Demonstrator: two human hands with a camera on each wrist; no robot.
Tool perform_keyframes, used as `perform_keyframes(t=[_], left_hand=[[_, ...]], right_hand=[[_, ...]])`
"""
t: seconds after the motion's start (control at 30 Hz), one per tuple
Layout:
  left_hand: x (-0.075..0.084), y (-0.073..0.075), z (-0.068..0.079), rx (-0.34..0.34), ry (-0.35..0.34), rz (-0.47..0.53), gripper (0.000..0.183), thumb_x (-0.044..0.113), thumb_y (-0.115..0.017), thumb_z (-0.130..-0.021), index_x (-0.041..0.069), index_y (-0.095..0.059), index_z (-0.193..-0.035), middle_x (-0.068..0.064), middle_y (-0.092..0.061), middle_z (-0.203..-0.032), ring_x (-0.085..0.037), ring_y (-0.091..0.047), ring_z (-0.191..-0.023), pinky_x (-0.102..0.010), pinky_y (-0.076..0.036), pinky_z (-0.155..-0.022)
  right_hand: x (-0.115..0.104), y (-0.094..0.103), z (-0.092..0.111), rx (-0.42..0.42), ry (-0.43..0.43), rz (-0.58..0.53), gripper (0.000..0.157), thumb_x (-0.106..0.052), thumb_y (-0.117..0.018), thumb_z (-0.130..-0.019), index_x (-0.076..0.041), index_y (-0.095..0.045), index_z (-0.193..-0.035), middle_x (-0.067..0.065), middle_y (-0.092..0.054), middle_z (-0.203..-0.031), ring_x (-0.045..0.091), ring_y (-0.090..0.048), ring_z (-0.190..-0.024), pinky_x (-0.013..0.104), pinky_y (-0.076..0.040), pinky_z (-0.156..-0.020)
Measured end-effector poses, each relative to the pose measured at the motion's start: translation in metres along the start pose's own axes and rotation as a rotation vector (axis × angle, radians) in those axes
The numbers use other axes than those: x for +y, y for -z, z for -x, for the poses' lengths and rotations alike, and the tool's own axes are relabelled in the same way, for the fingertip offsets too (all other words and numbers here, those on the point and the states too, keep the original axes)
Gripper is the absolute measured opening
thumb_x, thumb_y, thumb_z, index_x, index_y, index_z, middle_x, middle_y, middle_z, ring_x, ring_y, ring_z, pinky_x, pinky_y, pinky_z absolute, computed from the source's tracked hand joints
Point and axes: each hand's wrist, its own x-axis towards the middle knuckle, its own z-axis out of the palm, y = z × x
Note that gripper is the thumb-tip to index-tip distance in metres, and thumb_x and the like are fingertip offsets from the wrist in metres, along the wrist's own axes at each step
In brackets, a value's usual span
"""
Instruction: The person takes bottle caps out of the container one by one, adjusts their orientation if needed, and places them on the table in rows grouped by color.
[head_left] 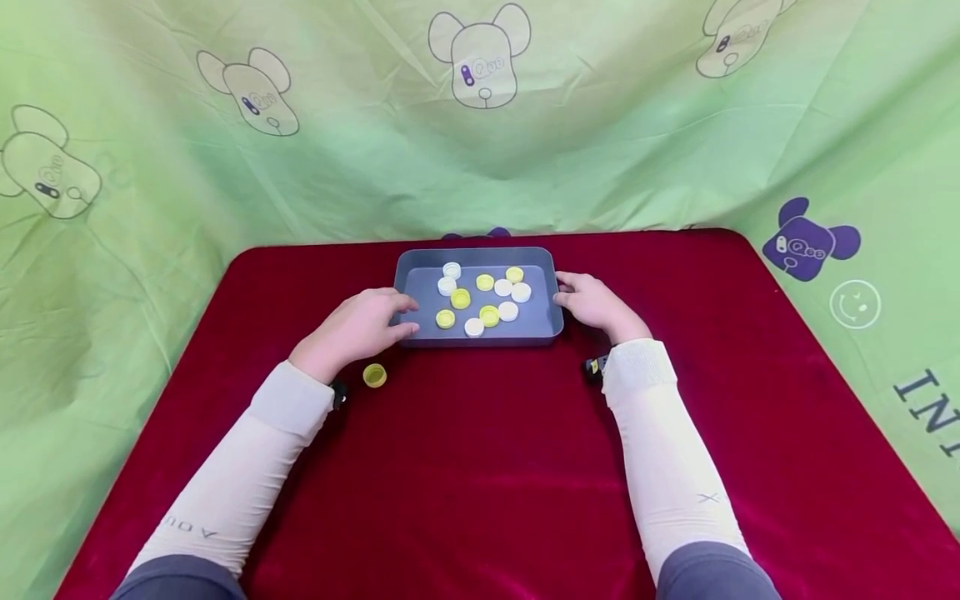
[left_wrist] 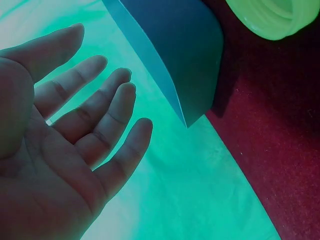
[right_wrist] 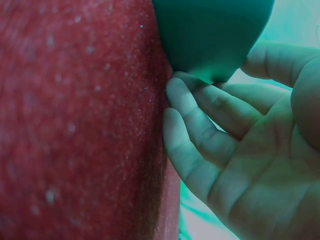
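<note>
A grey rectangular tray (head_left: pixel 480 342) sits toward the back of the table with several yellow bottle caps (head_left: pixel 446 319) and white bottle caps (head_left: pixel 507 312) spread over its floor. My left hand (head_left: pixel 365 323) is over the tray's left end, fingers spread and thumb apart; the left wrist view has its palm bare. At the opposite end, my right hand (head_left: pixel 592 302) holds the tray's right edge, its thumb by the rim and its fingers against the outer wall (right_wrist: pixel 210 40). One more yellow bottle cap (head_left: pixel 375 375) lies on the cloth beside my left wrist.
Dark red cloth (head_left: pixel 465 467) covers the table. A green curtain (head_left: pixel 360 167) printed with bear heads hangs behind and along both sides. Dark wrist cameras (head_left: pixel 595 367) sit under the white sleeves.
</note>
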Motion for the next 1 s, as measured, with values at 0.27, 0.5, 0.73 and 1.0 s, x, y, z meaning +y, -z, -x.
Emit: perform_keyframes(t=[0.27,0.5,0.73,1.0], left_hand=[[-0.001,-0.001,-0.007,-0.014,-0.017,-0.002,0.034,0.028,-0.07,-0.09,0.008,-0.069,-0.119,-0.009,-0.065,-0.112,-0.021,-0.058,-0.097,-0.04,-0.049,-0.085],[0.001,-0.004,-0.013,-0.039,-0.014,0.004,0.035,0.027,-0.071,-0.09,0.008,-0.069,-0.119,-0.009,-0.066,-0.114,-0.023,-0.059,-0.102,-0.042,-0.048,-0.089],[0.002,-0.007,-0.016,-0.045,-0.023,-0.012,0.034,0.027,-0.071,-0.09,0.009,-0.069,-0.119,-0.008,-0.065,-0.114,-0.023,-0.058,-0.102,-0.041,-0.048,-0.089],[0.003,-0.002,-0.022,-0.041,-0.042,-0.026,0.033,0.026,-0.07,-0.091,0.008,-0.069,-0.119,-0.008,-0.064,-0.114,-0.022,-0.058,-0.1,-0.041,-0.048,-0.087]], right_hand=[[-0.001,0.0,-0.001,0.005,0.0,0.002,0.057,-0.015,-0.049,-0.1,0.002,-0.03,-0.15,0.024,-0.048,-0.139,0.032,-0.046,-0.129,0.046,-0.034,-0.107],[0.002,-0.001,-0.002,0.011,-0.005,0.001,0.057,-0.015,-0.05,-0.099,0.002,-0.031,-0.15,0.024,-0.049,-0.139,0.031,-0.046,-0.129,0.045,-0.033,-0.107],[-0.003,-0.001,0.0,0.013,-0.006,0.007,0.057,-0.016,-0.051,-0.099,0.002,-0.032,-0.15,0.023,-0.05,-0.138,0.031,-0.046,-0.129,0.046,-0.034,-0.107],[-0.002,-0.001,-0.001,0.005,-0.004,0.011,0.057,-0.017,-0.05,-0.1,0.002,-0.032,-0.15,0.024,-0.049,-0.139,0.032,-0.046,-0.129,0.046,-0.033,-0.107]])
